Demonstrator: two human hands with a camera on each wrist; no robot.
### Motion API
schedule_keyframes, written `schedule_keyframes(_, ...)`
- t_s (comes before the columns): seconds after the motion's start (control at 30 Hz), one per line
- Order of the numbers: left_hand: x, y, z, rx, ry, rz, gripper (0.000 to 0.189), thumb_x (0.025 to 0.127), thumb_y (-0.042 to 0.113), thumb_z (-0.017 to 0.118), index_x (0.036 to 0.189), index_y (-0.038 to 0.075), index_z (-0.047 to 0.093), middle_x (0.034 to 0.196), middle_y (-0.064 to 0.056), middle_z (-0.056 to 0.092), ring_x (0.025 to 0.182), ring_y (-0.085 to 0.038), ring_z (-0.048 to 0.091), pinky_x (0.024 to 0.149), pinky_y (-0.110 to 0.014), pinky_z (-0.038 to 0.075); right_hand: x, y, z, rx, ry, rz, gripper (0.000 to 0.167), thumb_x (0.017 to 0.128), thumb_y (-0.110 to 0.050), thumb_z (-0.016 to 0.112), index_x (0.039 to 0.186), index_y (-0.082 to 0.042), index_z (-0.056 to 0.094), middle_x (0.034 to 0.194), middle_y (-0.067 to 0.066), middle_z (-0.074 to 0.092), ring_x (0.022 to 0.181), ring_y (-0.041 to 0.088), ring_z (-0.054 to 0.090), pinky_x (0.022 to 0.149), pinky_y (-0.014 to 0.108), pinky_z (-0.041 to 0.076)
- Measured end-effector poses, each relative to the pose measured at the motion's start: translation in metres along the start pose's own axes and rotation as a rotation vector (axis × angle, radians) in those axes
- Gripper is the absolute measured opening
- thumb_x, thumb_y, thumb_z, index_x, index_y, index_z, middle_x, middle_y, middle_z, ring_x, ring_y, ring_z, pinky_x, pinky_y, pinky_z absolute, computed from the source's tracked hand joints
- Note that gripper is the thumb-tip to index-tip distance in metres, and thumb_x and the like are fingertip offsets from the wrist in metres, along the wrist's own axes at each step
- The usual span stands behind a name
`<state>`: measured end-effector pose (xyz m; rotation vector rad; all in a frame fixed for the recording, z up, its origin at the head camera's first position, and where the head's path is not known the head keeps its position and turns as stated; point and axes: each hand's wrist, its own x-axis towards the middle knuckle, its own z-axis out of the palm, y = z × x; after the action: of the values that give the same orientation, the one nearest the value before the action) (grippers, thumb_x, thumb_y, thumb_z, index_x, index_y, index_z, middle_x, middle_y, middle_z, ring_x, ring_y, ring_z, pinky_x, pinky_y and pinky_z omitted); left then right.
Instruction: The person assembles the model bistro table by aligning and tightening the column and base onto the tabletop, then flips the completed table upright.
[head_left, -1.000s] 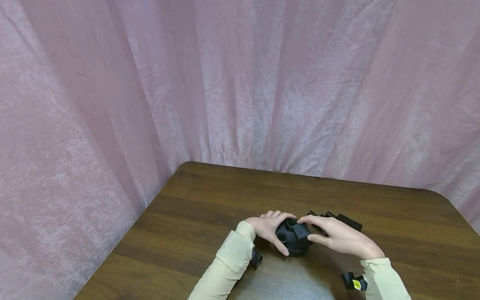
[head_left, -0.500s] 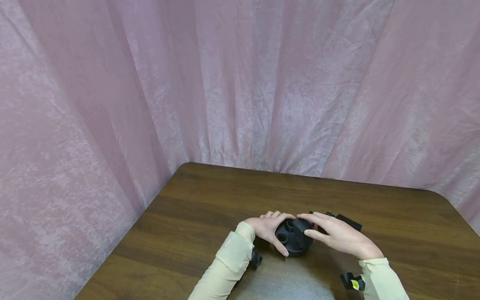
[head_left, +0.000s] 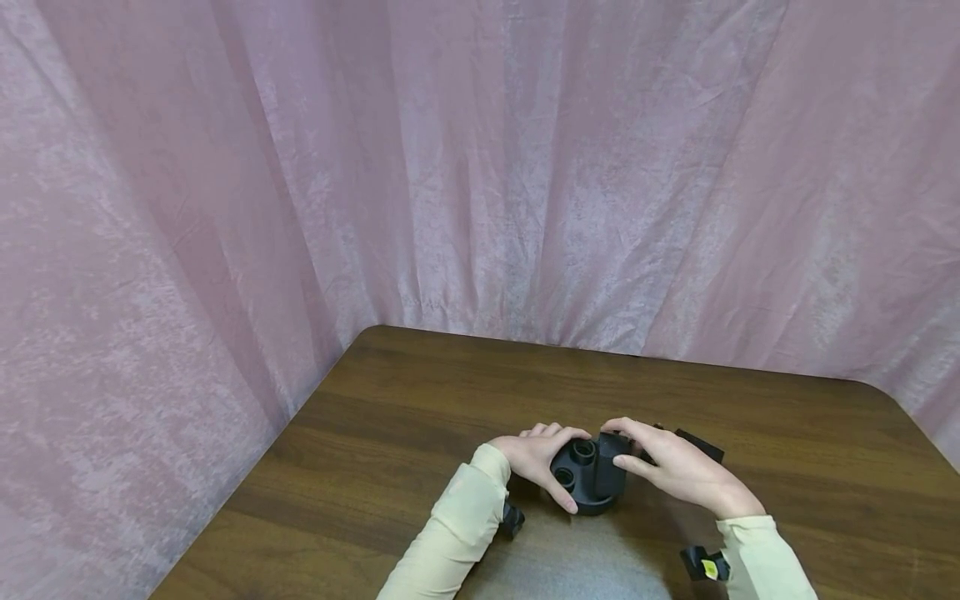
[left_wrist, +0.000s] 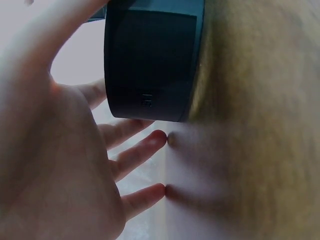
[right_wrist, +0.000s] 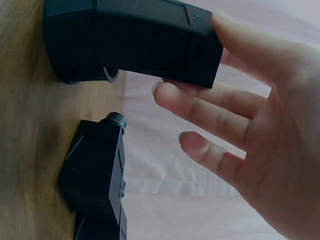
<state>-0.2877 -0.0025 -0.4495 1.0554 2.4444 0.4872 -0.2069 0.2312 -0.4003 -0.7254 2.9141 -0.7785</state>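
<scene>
My left hand (head_left: 536, 460) holds a black round base (head_left: 588, 505), thumb on its near side and fingers at its far side. Two round sockets show on the base's top. In the left wrist view, the base's curved side (left_wrist: 152, 65) stands beside the palm, and some fingertips reach down to the tabletop. My right hand (head_left: 671, 468) grips a black block (head_left: 612, 465) at the right part of the base. The right wrist view shows this block (right_wrist: 155, 42) rising from the base (right_wrist: 70, 42), with the thumb on one side and fingers on the other. Its lower end is hidden.
Several black blocky parts (head_left: 699, 446) lie on the wooden table (head_left: 450, 375) behind my right hand; one (right_wrist: 95, 170) has a round knob. Small black devices (head_left: 705, 565) sit at both wrists. A pink curtain (head_left: 480, 167) hangs around the table's far and left sides.
The black block has turned and shifted right in my right hand, uncovering more of the base's top with its sockets. My left hand and the base have stayed in place.
</scene>
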Motion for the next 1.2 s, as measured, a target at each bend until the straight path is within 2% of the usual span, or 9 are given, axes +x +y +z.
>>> schedule_keyframes(0.1, 0.0, 0.0, 0.0, 0.003, 0.0, 0.0, 0.099, 0.069, 0.051, 0.083, 0.148, 0.036, 0.025, 0.121, 0.009, 0.046, 0.106, -0.008, 0.038, 0.093, -0.028, 0.034, -0.002, 0.0, -0.003, -0.008, -0.018, 0.022, 0.046, 0.095, -0.048, 0.055, 0.134, -0.024, 0.052, 0.114, -0.005, 0.065, 0.084, 0.001, 0.057, 0.071, 0.027, 0.047)
schedule_keyframes(0.23, 0.0, 0.0, 0.0, 0.001, -0.002, 0.007, 0.099, 0.069, 0.051, 0.083, 0.148, 0.035, 0.025, 0.122, 0.008, 0.045, 0.105, -0.009, 0.038, 0.093, -0.027, 0.033, -0.006, 0.001, -0.009, -0.011, -0.009, -0.002, 0.046, 0.096, -0.048, 0.054, 0.131, -0.018, 0.055, 0.101, -0.008, 0.067, 0.088, 0.003, 0.061, 0.073, 0.028, 0.05)
schedule_keyframes(0.37, 0.0, 0.0, 0.0, -0.001, -0.004, 0.012, 0.098, 0.07, 0.05, 0.083, 0.148, 0.035, 0.025, 0.123, 0.008, 0.045, 0.106, -0.009, 0.038, 0.093, -0.027, 0.033, -0.011, 0.004, -0.015, -0.019, 0.013, -0.049, 0.036, 0.096, -0.038, 0.058, 0.123, -0.014, 0.061, 0.102, -0.007, 0.068, 0.094, 0.006, 0.063, 0.077, 0.032, 0.052)
schedule_keyframes(0.47, 0.0, 0.0, 0.0, -0.001, -0.001, 0.011, 0.098, 0.069, 0.05, 0.083, 0.148, 0.035, 0.026, 0.123, 0.008, 0.046, 0.106, -0.009, 0.038, 0.093, -0.027, 0.033, -0.015, 0.007, -0.019, 0.008, 0.0, -0.067, 0.024, 0.093, -0.034, 0.063, 0.11, -0.017, 0.064, 0.097, -0.009, 0.067, 0.089, 0.002, 0.06, 0.073, 0.028, 0.05)
schedule_keyframes(0.57, -0.001, 0.0, -0.001, 0.0, 0.004, 0.008, 0.099, 0.069, 0.05, 0.083, 0.148, 0.036, 0.026, 0.121, 0.008, 0.046, 0.106, -0.009, 0.038, 0.092, -0.027, 0.033, -0.016, 0.009, -0.02, 0.053, -0.034, -0.079, 0.02, 0.092, -0.036, 0.065, 0.105, -0.021, 0.061, 0.095, -0.01, 0.067, 0.088, -0.001, 0.059, 0.071, 0.025, 0.048)
schedule_keyframes(0.83, -0.001, 0.0, -0.001, 0.004, -0.006, 0.001, 0.098, 0.07, 0.051, 0.083, 0.148, 0.036, 0.025, 0.12, 0.007, 0.046, 0.105, -0.01, 0.038, 0.094, -0.028, 0.034, -0.015, 0.01, -0.018, 0.14, -0.11, -0.111, 0.048, 0.094, -0.038, 0.061, 0.133, -0.011, 0.053, 0.105, -0.001, 0.067, 0.088, 0.0, 0.061, 0.071, 0.024, 0.047)
schedule_keyframes(1.03, -0.001, -0.001, -0.001, 0.0, -0.005, 0.012, 0.098, 0.069, 0.049, 0.084, 0.147, 0.036, 0.027, 0.121, 0.007, 0.047, 0.102, -0.009, 0.038, 0.092, -0.027, 0.033, -0.012, 0.011, -0.014, 0.127, -0.175, -0.077, 0.045, 0.095, -0.041, 0.057, 0.131, -0.015, 0.053, 0.098, -0.005, 0.062, 0.081, 0.0, 0.055, 0.067, 0.023, 0.043)
schedule_keyframes(1.13, 0.0, -0.002, -0.001, 0.002, 0.001, 0.013, 0.097, 0.068, 0.05, 0.084, 0.146, 0.035, 0.027, 0.122, 0.007, 0.047, 0.103, -0.009, 0.039, 0.093, -0.028, 0.034, -0.012, 0.014, -0.013, 0.114, -0.172, -0.054, 0.047, 0.095, -0.043, 0.057, 0.132, -0.016, 0.05, 0.093, -0.007, 0.06, 0.079, -0.001, 0.054, 0.067, 0.023, 0.043)
schedule_keyframes(1.2, 0.0, -0.003, -0.001, 0.001, 0.003, 0.014, 0.097, 0.069, 0.05, 0.084, 0.146, 0.035, 0.027, 0.123, 0.007, 0.047, 0.106, -0.009, 0.039, 0.095, -0.028, 0.034, -0.011, 0.017, -0.013, 0.104, -0.151, -0.035, 0.05, 0.097, -0.042, 0.054, 0.135, -0.012, 0.048, 0.095, -0.006, 0.06, 0.082, 0.002, 0.056, 0.069, 0.024, 0.045)
